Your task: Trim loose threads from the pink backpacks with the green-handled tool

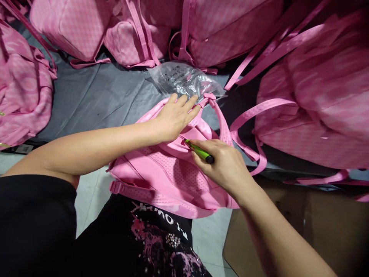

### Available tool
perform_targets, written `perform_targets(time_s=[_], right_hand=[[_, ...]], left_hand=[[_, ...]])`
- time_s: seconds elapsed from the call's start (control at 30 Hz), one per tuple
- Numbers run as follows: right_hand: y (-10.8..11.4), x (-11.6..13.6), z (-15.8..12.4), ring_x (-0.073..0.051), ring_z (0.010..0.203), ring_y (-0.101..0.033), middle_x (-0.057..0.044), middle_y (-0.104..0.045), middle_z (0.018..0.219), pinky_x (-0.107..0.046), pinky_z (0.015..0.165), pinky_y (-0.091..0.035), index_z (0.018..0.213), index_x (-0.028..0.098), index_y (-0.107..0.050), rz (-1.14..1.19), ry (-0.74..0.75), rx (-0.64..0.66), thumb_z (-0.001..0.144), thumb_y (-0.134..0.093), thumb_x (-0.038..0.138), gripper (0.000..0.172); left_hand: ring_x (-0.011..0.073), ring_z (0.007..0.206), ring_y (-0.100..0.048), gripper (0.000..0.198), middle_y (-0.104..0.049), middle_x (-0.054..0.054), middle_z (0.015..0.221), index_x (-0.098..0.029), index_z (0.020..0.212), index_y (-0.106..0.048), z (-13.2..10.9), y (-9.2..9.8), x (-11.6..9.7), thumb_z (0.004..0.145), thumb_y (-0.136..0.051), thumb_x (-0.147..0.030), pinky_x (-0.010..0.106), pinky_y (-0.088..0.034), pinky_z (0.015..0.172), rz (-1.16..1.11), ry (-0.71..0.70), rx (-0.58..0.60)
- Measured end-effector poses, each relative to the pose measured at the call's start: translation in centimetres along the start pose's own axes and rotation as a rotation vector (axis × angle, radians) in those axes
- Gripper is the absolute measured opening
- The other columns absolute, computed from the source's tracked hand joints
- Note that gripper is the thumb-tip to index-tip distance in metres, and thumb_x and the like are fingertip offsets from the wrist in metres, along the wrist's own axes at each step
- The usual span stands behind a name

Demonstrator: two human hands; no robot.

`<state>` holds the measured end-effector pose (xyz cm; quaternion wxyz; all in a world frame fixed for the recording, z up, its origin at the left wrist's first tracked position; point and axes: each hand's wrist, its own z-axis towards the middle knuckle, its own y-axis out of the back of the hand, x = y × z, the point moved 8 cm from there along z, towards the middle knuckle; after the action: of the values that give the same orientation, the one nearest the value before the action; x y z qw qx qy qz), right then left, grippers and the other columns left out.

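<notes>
A pink backpack (170,173) lies back-side up across the table's front edge, right in front of me. My left hand (174,115) rests flat on its upper part near the top handle (210,100), fingers stretched out. My right hand (223,163) is closed round a slim green tool with a black end (199,151), whose tip touches the backpack just below my left hand. A clear plastic bag (184,80) with dark print lies just beyond the backpack.
Several more pink backpacks are piled around: at the left (23,84), along the back (75,27) and at the right (319,100), with loose straps (259,111) trailing. A grey sheet (95,100) covers the table. A brown cardboard box (302,227) stands low right.
</notes>
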<state>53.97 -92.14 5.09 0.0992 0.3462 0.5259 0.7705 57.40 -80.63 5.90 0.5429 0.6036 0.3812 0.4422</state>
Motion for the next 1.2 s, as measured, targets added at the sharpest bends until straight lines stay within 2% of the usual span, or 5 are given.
perform_targets(time_s=[0.13, 0.27, 0.43, 0.93, 1.2], right_hand=[[0.1, 0.3, -0.1, -0.027, 0.090, -0.072, -0.008, -0.076, 0.108, -0.040, 0.074, -0.057, 0.115, 0.019, -0.074, -0.008, -0.007, -0.030, 0.089, -0.058, 0.023, 0.030], [0.4, 0.1, -0.3, -0.026, 0.091, -0.072, -0.008, -0.076, 0.109, -0.040, 0.077, -0.057, 0.115, 0.020, -0.074, 0.034, -0.012, -0.048, 0.090, -0.057, 0.024, 0.030], [0.0, -0.2, 0.5, -0.025, 0.093, -0.071, -0.007, -0.077, 0.104, -0.041, 0.085, -0.057, 0.112, 0.020, -0.074, 0.203, -0.009, -0.054, 0.089, -0.057, 0.024, 0.029], [-0.6, 0.5, 1.3, -0.027, 0.087, -0.072, -0.010, -0.077, 0.099, -0.044, 0.081, -0.056, 0.105, 0.017, -0.076, 0.132, -0.053, -0.107, 0.088, -0.059, 0.026, 0.027], [-0.8, 1.0, 0.9, -0.028, 0.086, -0.072, -0.010, -0.077, 0.097, -0.044, 0.080, -0.057, 0.107, 0.014, -0.076, 0.126, -0.066, -0.180, 0.088, -0.058, 0.028, 0.029]], left_hand=[[0.0404, 0.146, -0.030, 0.083, -0.023, 0.018, 0.165, -0.014, 0.154, -0.034, -0.3, 0.2, 0.4, 0.081, -0.071, -0.027, 0.054, -0.027, 0.117, 0.006, -0.023, 0.070], [0.0446, 0.152, -0.012, 0.085, -0.011, 0.019, 0.168, -0.018, 0.156, -0.031, -0.7, 0.7, 0.9, 0.081, -0.070, -0.029, 0.065, -0.020, 0.117, 0.056, 0.011, 0.073], [0.0433, 0.148, -0.023, 0.084, -0.017, 0.016, 0.167, -0.023, 0.155, -0.032, -0.7, 0.3, 1.2, 0.082, -0.070, -0.038, 0.058, -0.034, 0.110, 0.045, 0.022, 0.042], [0.0399, 0.139, -0.033, 0.081, -0.023, 0.014, 0.165, -0.024, 0.153, -0.034, -0.8, 0.1, 1.4, 0.082, -0.071, -0.040, 0.052, -0.035, 0.106, 0.021, 0.034, -0.015], [0.0387, 0.142, -0.030, 0.084, -0.014, 0.015, 0.168, -0.023, 0.158, -0.026, -0.9, 0.2, 1.3, 0.085, -0.066, -0.036, 0.050, -0.035, 0.106, 0.065, 0.048, 0.088]])
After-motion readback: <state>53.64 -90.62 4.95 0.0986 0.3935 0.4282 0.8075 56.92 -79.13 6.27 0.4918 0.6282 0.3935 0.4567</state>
